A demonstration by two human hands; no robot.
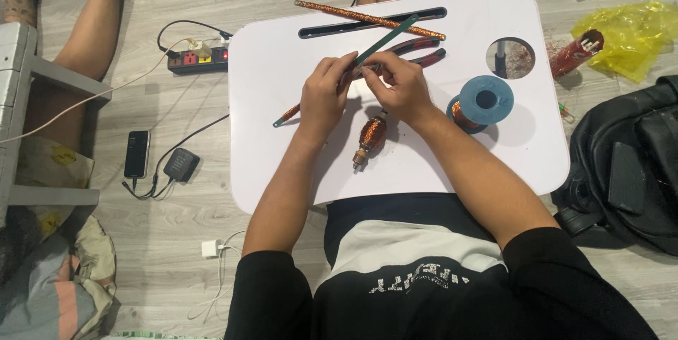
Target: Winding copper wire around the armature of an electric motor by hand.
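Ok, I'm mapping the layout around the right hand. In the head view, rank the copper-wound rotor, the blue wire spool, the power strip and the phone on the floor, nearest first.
From the right hand:
1. Copper-wound rotor, just below the hand on the white lap table.
2. Blue wire spool, to its right on the table.
3. Power strip, on the floor left of the table.
4. Phone, farther left on the floor.

Bare tabletop leftward; blue spool, pliers rightward.
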